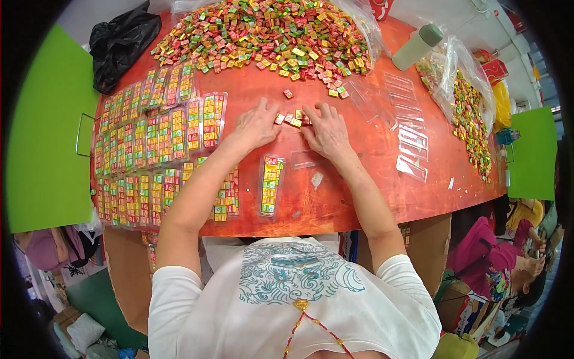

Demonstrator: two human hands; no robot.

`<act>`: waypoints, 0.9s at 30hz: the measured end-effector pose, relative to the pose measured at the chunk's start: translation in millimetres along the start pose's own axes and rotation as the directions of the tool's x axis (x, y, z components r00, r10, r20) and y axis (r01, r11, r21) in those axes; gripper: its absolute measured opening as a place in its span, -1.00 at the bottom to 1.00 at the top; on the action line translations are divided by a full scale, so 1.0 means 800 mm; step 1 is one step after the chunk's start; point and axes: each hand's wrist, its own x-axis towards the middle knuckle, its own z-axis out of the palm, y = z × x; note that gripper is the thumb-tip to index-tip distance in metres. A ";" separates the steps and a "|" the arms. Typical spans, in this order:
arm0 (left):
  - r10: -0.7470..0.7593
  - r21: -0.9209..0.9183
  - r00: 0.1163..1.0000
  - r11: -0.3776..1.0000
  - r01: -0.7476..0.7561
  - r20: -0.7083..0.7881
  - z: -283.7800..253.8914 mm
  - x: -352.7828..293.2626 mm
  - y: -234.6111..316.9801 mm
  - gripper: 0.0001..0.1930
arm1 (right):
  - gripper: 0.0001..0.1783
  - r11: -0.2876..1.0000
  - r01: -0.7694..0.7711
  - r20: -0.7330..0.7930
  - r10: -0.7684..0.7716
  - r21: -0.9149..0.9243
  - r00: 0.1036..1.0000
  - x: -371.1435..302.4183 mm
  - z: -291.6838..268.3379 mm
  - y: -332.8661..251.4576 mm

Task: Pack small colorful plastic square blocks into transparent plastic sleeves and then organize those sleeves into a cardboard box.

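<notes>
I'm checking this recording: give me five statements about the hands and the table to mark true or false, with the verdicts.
1. The left hand and right hand are at opposite ends of a short row of small coloured pieces. True.
2. The large heap lies along the table's near edge. False: the large heap is at the far side.
3. A single filled tray lies between the two forearms. True.
4. The bottle is left of the large heap. False: the bottle is to its right.
5. Rows of filled trays cover much of the table's left side. True.
</notes>
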 end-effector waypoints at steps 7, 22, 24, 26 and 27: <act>-0.023 0.037 1.000 0.999 0.023 0.003 0.003 0.008 -0.005 -0.68 | -0.50 0.997 0.041 0.005 -0.042 0.071 0.999 0.020 0.031 -0.005; 0.027 0.036 1.000 0.999 -0.026 -0.010 0.008 0.006 0.001 -0.54 | -0.63 0.992 0.104 -0.079 -0.098 0.069 0.992 0.014 0.041 0.008; 0.028 0.051 1.000 0.998 -0.027 -0.011 0.011 0.009 0.002 -0.55 | -0.65 0.995 0.074 -0.063 -0.070 0.065 0.996 0.014 0.042 0.007; 0.113 0.023 0.988 0.994 -0.111 -0.104 0.021 0.014 0.000 -0.63 | -0.65 0.998 0.052 -0.089 -0.049 0.041 0.995 0.015 0.044 0.006; 0.112 0.023 0.988 0.994 -0.110 -0.104 0.024 0.016 0.000 -0.63 | -0.66 0.999 0.028 -0.115 -0.026 0.019 0.993 0.016 0.045 0.006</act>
